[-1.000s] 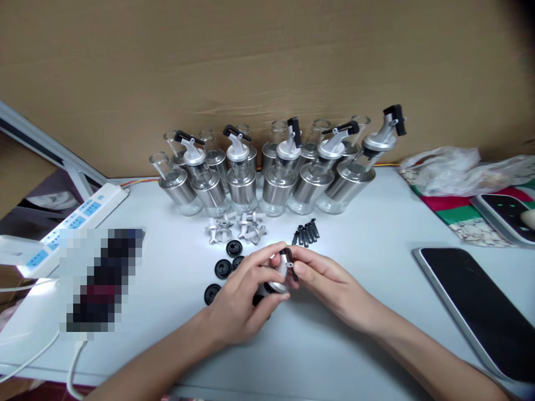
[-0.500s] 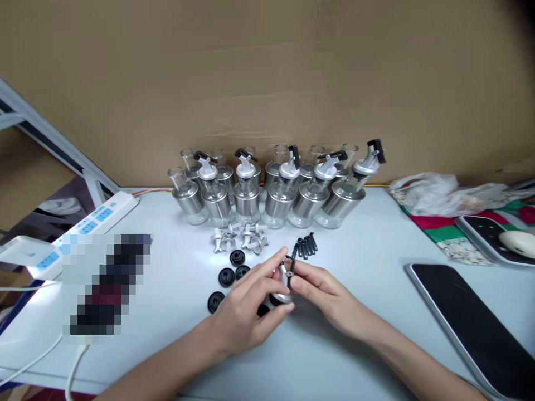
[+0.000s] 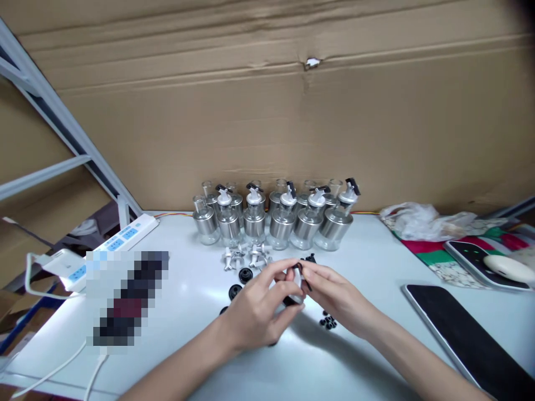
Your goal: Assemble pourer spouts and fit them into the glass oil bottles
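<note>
In front of me, my left hand [image 3: 261, 305] is closed around a silver bottle pourer [image 3: 297, 283] with a dark base, which its fingers partly cover. The fingertips of my right hand [image 3: 334, 292] pinch a small black flip lever [image 3: 307, 284] at the pourer's spout. Whether the lever is fixed there I cannot tell. Black round stoppers [image 3: 246, 274] lie beside and partly behind my left hand. Silver pourer tops [image 3: 236, 260] are piled farther back. More black levers [image 3: 310, 258] show just past my fingertips, and small black rings [image 3: 329, 321] lie below my right hand.
Two rows of glass bottles with steel sleeves [image 3: 282, 223] stand at the back, several topped with pourers. A power strip [image 3: 144, 224] and a pixelated dark item [image 3: 127, 301] are at left. A black-screened device [image 3: 463, 340], a plastic bag [image 3: 424, 221] and a white mouse [image 3: 510, 268] are at right.
The view has tilted upward, showing more cardboard. Both hands still hold the pourer and lever, now raised higher off the table. The small black rings have come into view.
</note>
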The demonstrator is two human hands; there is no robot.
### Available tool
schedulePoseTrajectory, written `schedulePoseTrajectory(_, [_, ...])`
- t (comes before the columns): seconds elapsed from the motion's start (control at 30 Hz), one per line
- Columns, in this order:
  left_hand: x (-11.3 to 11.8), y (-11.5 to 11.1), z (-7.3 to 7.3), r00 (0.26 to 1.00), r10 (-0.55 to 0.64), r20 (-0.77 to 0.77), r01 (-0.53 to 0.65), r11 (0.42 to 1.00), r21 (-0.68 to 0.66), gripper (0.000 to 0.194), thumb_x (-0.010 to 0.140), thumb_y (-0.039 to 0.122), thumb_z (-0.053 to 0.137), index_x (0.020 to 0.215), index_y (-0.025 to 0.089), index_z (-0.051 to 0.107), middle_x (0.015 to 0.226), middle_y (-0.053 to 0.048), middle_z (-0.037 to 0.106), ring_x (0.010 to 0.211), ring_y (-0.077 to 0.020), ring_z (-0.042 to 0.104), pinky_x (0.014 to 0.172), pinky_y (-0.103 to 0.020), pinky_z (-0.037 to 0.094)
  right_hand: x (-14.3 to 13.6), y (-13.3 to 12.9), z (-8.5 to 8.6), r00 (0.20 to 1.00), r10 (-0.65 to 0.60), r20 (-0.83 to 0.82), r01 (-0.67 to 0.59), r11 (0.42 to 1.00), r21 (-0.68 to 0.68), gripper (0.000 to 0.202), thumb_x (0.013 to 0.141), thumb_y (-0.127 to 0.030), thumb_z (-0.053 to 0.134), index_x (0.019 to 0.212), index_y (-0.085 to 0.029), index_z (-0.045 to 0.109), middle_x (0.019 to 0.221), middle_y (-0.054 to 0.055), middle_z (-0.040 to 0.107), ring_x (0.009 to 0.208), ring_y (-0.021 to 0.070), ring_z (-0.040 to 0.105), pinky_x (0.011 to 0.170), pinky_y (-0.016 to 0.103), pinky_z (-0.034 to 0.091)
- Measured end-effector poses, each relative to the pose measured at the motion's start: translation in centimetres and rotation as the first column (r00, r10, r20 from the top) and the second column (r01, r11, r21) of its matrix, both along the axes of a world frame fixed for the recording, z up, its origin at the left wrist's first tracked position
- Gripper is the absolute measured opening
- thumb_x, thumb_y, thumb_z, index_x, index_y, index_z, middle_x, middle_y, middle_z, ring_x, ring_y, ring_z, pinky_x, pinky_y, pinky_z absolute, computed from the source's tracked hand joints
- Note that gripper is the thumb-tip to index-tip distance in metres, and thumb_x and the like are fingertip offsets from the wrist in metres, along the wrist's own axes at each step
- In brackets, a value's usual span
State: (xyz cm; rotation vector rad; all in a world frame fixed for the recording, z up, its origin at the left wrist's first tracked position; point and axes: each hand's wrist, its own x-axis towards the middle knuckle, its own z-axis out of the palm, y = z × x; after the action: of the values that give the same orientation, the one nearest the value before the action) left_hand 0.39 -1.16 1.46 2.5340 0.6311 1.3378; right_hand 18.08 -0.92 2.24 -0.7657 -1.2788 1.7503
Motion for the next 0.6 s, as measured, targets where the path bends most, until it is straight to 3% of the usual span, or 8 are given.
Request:
schedulePoseTrajectory(0.1, [-0.1,1.6,1.7,1.0,0.003,-0.023,0.0,0.994,0.107,0.015,0.091,0.024,0.051,0.104,0.017,0.048,0.122,-0.019,0.056,0.108,-0.0238,0.06,0.084,-0.036,0.053,-0.3,0.6,2.0,0.998,-0.066,0.007,0.065,0.995,0.075,0.029,0.083,-0.047,0.062,0.076,-0.019,0.063,0.072,0.0,0.051,0.068,0.0137,0.044,0.067,0.026,0.036])
schedulePoseTrajectory(0.13, [-0.3,2.3,2.6,0.999,-0.033,-0.014,0.035,0.988,0.152,0.028,0.09,0.035,0.054,0.11,0.017,0.046,0.121,-0.02,0.057,0.109,-0.0253,0.06,0.084,-0.038,0.053,-0.5,0.8,2.8,0.996,-0.089,0.01,0.088,0.99,0.113,0.028,0.084,-0.046,0.061,0.076,-0.019,0.062,0.072,0.0,0.051,0.068,0.0136,0.044,0.067,0.026,0.036])
schedulePoseTrajectory(0.17, [-0.6,3.1,3.6,0.998,-0.062,0.004,0.061,0.984,0.168,0.04,0.088,0.045,0.055,0.114,0.017,0.043,0.12,-0.02,0.058,0.11,-0.0264,0.059,0.085,-0.04,0.052,-0.7,1.1,3.6,0.993,-0.118,0.01,0.115,0.981,0.157,0.027,0.085,-0.045,0.06,0.077,-0.02,0.062,0.072,-0.001,0.051,0.067,0.0134,0.043,0.066,0.026,0.035])
schedulePoseTrajectory(0.23, [-1.5,4.8,6.2,0.993,-0.039,0.114,0.02,0.985,0.169,0.036,0.089,0.046,0.051,0.114,0.02,0.043,0.123,-0.016,0.057,0.11,-0.0254,0.058,0.09,-0.043,0.049,-1.4,1.5,5.3,0.984,-0.177,0.022,0.166,0.954,0.25,0.025,0.087,-0.042,0.057,0.076,-0.02,0.06,0.072,-0.001,0.049,0.067,0.0134,0.043,0.064,0.026,0.033])
schedulePoseTrajectory(0.33, [-3.5,7.2,10.3,0.904,0.192,0.382,-0.201,0.979,-0.017,0.019,0.091,0.029,0.047,0.108,0.023,0.047,0.12,-0.008,0.059,0.105,-0.0191,0.06,0.092,-0.038,0.047,-2.3,2.1,7.6,0.972,-0.231,-0.051,0.234,0.906,0.354,0.024,0.083,-0.035,0.057,0.066,-0.02,0.054,0.072,-0.001,0.048,0.069,0.0143,0.045,0.063,0.027,0.033])
schedulePoseTrajectory(0.4, [-5.3,8.5,12.2,0.88,0.26,0.398,-0.229,0.965,-0.124,0.019,0.085,0.026,0.051,0.103,0.021,0.05,0.115,-0.007,0.061,0.098,-0.0173,0.062,0.093,-0.036,0.047,-2.8,2.4,8.6,0.966,-0.212,-0.146,0.25,0.905,0.343,0.022,0.08,-0.032,0.056,0.063,-0.019,0.051,0.073,0.0,0.051,0.07,0.0154,0.049,0.063,0.028,0.035])
schedulePoseTrajectory(0.5, [-8.6,10.0,12.5,0.865,0.432,0.256,-0.354,0.886,-0.3,0.027,0.077,0.028,0.058,0.102,0.019,0.052,0.118,-0.009,0.059,0.108,-0.0216,0.058,0.099,-0.04,0.042,-3.1,2.5,9.2,0.965,-0.137,-0.224,0.203,0.93,0.306,0.017,0.08,-0.029,0.053,0.066,-0.019,0.053,0.07,0.0,0.055,0.064,0.0148,0.051,0.058,0.027,0.037])
schedulePoseTrajectory(0.6, [-11.8,11.3,10.6,0.842,0.538,0.045,-0.441,0.734,-0.517,0.042,0.069,0.036,0.067,0.104,0.018,0.051,0.12,-0.011,0.057,0.116,-0.0267,0.053,0.099,-0.045,0.042,-3.1,2.7,9.0,0.965,-0.147,-0.217,0.209,0.933,0.295,0.019,0.08,-0.028,0.052,0.064,-0.019,0.053,0.064,0.0,0.054,0.06,0.0138,0.047,0.055,0.026,0.037])
